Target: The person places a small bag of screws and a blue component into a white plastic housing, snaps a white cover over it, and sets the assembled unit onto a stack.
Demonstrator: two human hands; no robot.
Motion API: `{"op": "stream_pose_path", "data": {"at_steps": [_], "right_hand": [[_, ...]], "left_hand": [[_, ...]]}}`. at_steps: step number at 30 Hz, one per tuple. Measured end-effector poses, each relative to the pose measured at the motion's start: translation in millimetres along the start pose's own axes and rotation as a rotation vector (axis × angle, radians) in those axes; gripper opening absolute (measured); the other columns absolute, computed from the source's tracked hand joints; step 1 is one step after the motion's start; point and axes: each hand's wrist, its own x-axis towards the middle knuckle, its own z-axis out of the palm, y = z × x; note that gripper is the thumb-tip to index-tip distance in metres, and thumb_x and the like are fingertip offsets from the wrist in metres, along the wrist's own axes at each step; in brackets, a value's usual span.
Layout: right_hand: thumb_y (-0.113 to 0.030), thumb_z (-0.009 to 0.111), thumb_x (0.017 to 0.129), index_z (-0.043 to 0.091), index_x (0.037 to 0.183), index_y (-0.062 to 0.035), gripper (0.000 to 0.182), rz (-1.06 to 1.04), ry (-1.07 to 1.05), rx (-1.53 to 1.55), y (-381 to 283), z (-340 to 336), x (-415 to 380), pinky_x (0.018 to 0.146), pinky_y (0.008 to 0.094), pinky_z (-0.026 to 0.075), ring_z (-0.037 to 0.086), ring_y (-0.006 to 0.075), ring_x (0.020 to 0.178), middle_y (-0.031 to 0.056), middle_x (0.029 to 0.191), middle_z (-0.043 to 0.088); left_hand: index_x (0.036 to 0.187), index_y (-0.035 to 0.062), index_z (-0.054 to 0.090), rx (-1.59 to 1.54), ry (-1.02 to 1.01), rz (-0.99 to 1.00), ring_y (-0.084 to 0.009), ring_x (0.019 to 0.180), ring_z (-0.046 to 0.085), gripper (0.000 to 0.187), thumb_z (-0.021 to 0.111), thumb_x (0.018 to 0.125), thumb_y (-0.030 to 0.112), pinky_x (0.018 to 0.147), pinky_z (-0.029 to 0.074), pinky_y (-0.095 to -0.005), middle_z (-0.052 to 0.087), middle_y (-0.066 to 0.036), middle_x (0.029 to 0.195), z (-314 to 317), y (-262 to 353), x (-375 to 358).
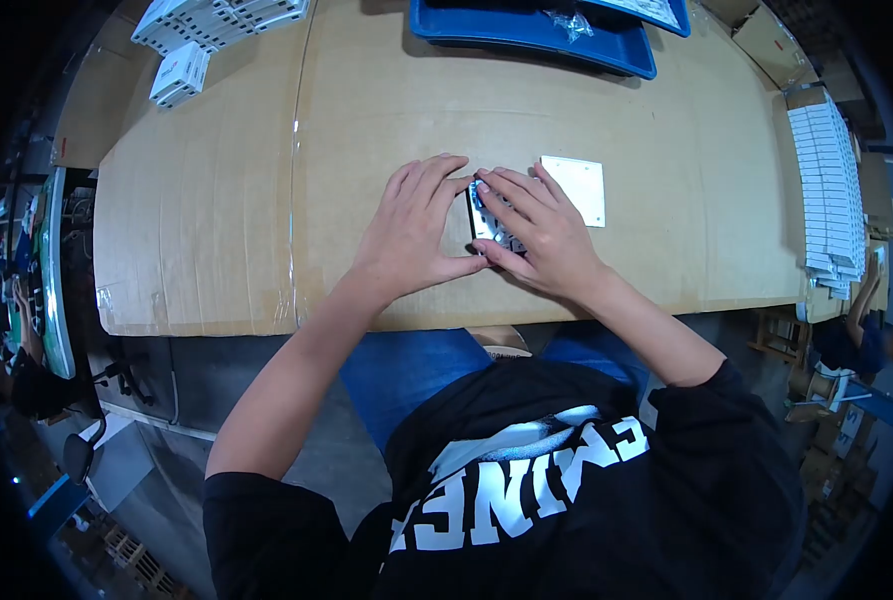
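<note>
A small flat item (492,228) with a dark left edge and shiny silver and blue parts lies on the brown table, mostly covered by my right hand. I cannot make out its exact kind. My left hand (411,228) curves round its left side, fingertips at the far corner and thumb at the near corner. Across the top lies my right hand (549,228), its fingers reaching to the far edge and its thumb to the near edge. Just right of that hand, a white square panel (583,190) with small holes rests flat, partly hidden by the fingers.
Blue trays (526,50) stand at the table's far edge, with clear plastic inside. White boxes (180,75) are grouped at the far left. A tall stack of white boxes (828,190) lines the right edge. Other people are partly visible at both sides.
</note>
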Motion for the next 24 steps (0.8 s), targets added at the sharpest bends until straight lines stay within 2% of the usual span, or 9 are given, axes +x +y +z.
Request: {"op": "stream_pose_path", "data": {"at_steps": [2, 6, 8, 11, 20, 24], "right_hand": [[-0.046, 0.074, 0.091, 0.066, 0.132, 0.0015, 0.063, -0.007, -0.108, -0.088, -1.1, -5.2, 0.8, 0.118, 0.0601, 0.036, 0.052, 0.0331, 0.139, 0.0175, 0.143, 0.060], [-0.056, 0.066, 0.095, 0.063, 0.135, 0.0056, 0.074, -0.051, -0.188, -0.184, -3.7, -9.9, 6.6, 0.120, 0.0612, 0.031, 0.049, 0.0343, 0.143, 0.0219, 0.146, 0.057], [-0.062, 0.058, 0.097, 0.061, 0.136, 0.0098, 0.082, -0.108, -0.254, -0.251, -3.2, -13.7, 9.4, 0.120, 0.0614, 0.030, 0.047, 0.0368, 0.145, 0.0271, 0.147, 0.055], [-0.065, 0.056, 0.097, 0.059, 0.136, 0.0129, 0.087, -0.135, -0.295, -0.239, 1.6, -13.0, 9.1, 0.120, 0.0630, 0.030, 0.045, 0.0393, 0.146, 0.0309, 0.147, 0.053], [-0.068, 0.055, 0.097, 0.056, 0.137, 0.0168, 0.094, -0.161, -0.374, -0.261, -2.7, -18.8, 17.9, 0.120, 0.0663, 0.026, 0.044, 0.0405, 0.147, 0.0326, 0.148, 0.052], [-0.066, 0.056, 0.097, 0.057, 0.137, 0.0164, 0.092, -0.167, -0.295, -0.250, 0.1, -16.5, 13.4, 0.120, 0.0677, 0.025, 0.045, 0.0400, 0.146, 0.0318, 0.147, 0.053]], "left_hand": [[0.135, 0.0046, 0.055, 0.005, -0.009, -0.007, -0.0353, 0.140, 0.045, 0.088, 0.092, 0.063, 0.038, 0.120, 0.034, -0.0506, 0.050, -0.014, 0.148, -0.4, 0.1, -0.1], [0.136, 0.0040, 0.055, 0.011, -0.018, -0.008, -0.0356, 0.142, 0.044, 0.088, 0.091, 0.064, 0.040, 0.121, 0.033, -0.0511, 0.050, -0.015, 0.149, 1.6, -1.6, 0.3], [0.137, 0.0036, 0.054, -0.003, -0.024, -0.012, -0.0357, 0.142, 0.044, 0.088, 0.091, 0.066, 0.041, 0.121, 0.032, -0.0520, 0.050, -0.015, 0.149, 1.3, -1.5, 0.0], [0.138, 0.0027, 0.054, -0.013, -0.032, -0.010, -0.0359, 0.144, 0.043, 0.089, 0.090, 0.068, 0.044, 0.122, 0.031, -0.0537, 0.050, -0.015, 0.149, 2.2, -3.1, 0.2], [0.139, 0.0017, 0.054, -0.009, -0.005, 0.020, -0.0361, 0.143, 0.044, 0.093, 0.089, 0.066, 0.048, 0.121, 0.031, -0.0544, 0.051, -0.015, 0.148, 6.4, -5.2, -2.3], [0.139, 0.0013, 0.055, -0.018, -0.002, 0.025, -0.0363, 0.143, 0.044, 0.093, 0.088, 0.066, 0.049, 0.121, 0.032, -0.0525, 0.052, -0.015, 0.147, 2.4, -3.3, -0.7]]}}
